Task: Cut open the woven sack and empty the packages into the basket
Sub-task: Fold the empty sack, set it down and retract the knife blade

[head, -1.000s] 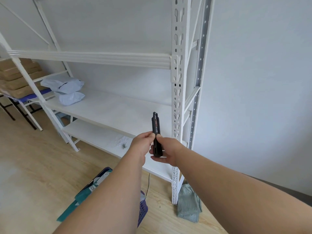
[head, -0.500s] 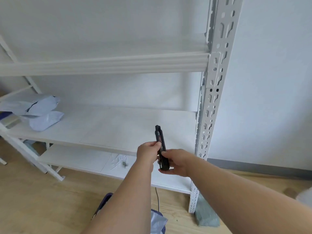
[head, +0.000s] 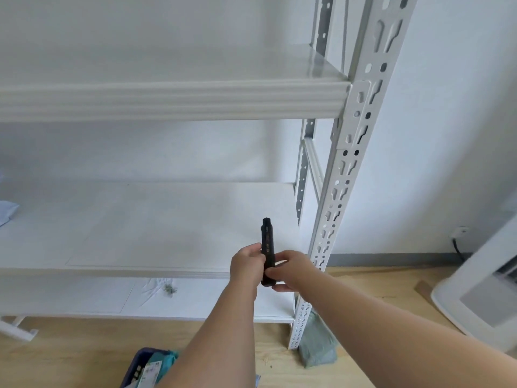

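Head view, contents by size. White metal shelving rack (head: pixel 361 152): perforated upright at right, three boards visible, fills most of frame. White appliance (head: pixel 486 298): floor-standing, right edge, blurred. Grey-green folded bag (head: pixel 319 351): on wooden floor, against the upright's foot. Purple basket (head: pixel 137 371): bottom edge, partly cut off, holding a teal labelled package (head: pixel 159 365). Right hand (head: pixel 291 271): fingers curled round the lower end of the utility knife. Left hand (head: pixel 247 264): fingertips pinching the knife's side at mid-length. Utility knife (head: pixel 267 245): slim, black, upright, held before the middle shelf's front edge; blade not discernible.
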### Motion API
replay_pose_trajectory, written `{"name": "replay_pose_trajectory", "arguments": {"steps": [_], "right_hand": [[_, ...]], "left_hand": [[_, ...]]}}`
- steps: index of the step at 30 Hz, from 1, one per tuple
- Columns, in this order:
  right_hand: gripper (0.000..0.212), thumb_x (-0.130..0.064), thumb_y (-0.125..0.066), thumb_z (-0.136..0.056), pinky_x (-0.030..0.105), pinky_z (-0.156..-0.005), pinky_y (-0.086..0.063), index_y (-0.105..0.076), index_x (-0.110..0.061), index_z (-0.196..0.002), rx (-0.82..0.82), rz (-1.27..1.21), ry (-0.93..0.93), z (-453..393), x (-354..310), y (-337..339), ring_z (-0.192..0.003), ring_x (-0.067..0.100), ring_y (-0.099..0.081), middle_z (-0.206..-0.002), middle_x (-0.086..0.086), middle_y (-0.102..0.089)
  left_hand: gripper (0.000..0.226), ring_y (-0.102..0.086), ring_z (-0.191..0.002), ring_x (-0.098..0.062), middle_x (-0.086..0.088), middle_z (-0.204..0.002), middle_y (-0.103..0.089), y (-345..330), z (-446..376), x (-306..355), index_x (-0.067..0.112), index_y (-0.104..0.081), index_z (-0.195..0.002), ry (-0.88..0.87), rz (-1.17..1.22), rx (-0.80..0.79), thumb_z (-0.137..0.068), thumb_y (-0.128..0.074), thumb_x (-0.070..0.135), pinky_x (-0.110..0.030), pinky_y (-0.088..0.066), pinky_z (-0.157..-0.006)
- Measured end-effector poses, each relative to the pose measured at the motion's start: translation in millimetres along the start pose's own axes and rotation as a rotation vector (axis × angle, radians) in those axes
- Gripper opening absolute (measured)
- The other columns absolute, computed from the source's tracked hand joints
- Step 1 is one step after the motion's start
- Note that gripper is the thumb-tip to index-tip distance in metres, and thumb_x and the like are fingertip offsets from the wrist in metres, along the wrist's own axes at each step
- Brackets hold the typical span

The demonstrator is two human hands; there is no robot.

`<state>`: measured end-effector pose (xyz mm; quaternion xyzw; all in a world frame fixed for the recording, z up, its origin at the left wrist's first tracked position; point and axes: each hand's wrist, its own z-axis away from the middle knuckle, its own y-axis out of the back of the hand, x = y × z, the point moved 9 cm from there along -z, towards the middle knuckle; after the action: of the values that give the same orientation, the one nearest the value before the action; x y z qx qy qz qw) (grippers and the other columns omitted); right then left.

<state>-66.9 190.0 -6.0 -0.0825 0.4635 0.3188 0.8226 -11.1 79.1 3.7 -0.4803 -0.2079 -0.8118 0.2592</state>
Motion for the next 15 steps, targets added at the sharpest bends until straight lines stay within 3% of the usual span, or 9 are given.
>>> {"name": "replay_pose_trajectory", "arguments": {"steps": [3, 5, 8, 11, 15], "right_hand": [[0.028, -0.002, -0.068, -0.081, 0.038, -0.078, -0.060, -0.060, -0.009, -0.107, 0.069, 0.049, -0.022, -19, 2, 7, -0.085, 0.027, -0.074, -0.104, 0.016, -0.070], [0.017, 0.000, -0.066, -0.084, 0.038, -0.079, -0.060, -0.059, -0.012, -0.092, 0.085, 0.046, -0.052, -29, 4, 10, -0.090, 0.029, -0.073, -0.105, 0.018, -0.070], [0.023, 0.000, -0.065, -0.086, 0.039, -0.080, -0.060, -0.053, -0.017, -0.077, 0.122, 0.069, -0.085, -47, 6, 15, -0.094, 0.030, -0.071, -0.105, 0.018, -0.068], [0.022, -0.001, -0.065, -0.085, 0.040, -0.080, -0.060, -0.054, -0.017, -0.075, 0.145, 0.109, -0.123, -70, 12, 15, -0.091, 0.029, -0.072, -0.103, 0.017, -0.069], [0.013, -0.001, -0.065, -0.084, 0.040, -0.080, -0.060, -0.060, -0.013, -0.081, 0.140, 0.124, -0.158, -97, 19, 13, -0.090, 0.029, -0.072, -0.101, 0.017, -0.071]], "left_hand": [[0.032, -0.066, -0.100, -0.030, -0.010, -0.103, -0.072, -10, -15, -11, 0.016, -0.066, -0.090, 0.060, -0.036, -0.107, -0.083, -0.044, -0.006, -0.045, -0.053, -0.093], [0.030, -0.064, -0.103, -0.029, -0.010, -0.110, -0.067, -13, -28, -19, 0.015, -0.061, -0.097, 0.095, -0.052, -0.137, -0.087, -0.044, -0.007, -0.043, -0.052, -0.095], [0.035, -0.062, -0.110, -0.027, -0.009, -0.114, -0.062, -19, -47, -25, 0.010, -0.061, -0.120, 0.092, -0.125, -0.188, -0.091, -0.045, -0.002, -0.033, -0.053, -0.093], [0.043, -0.059, -0.115, -0.024, -0.005, -0.119, -0.061, -22, -58, -27, 0.011, -0.052, -0.134, 0.102, -0.143, -0.238, -0.094, -0.045, 0.000, -0.028, -0.050, -0.087], [0.043, -0.056, -0.119, -0.021, -0.002, -0.124, -0.060, -26, -73, -32, 0.013, -0.050, -0.136, 0.113, -0.147, -0.271, -0.095, -0.044, 0.002, -0.027, -0.045, -0.088]]}}
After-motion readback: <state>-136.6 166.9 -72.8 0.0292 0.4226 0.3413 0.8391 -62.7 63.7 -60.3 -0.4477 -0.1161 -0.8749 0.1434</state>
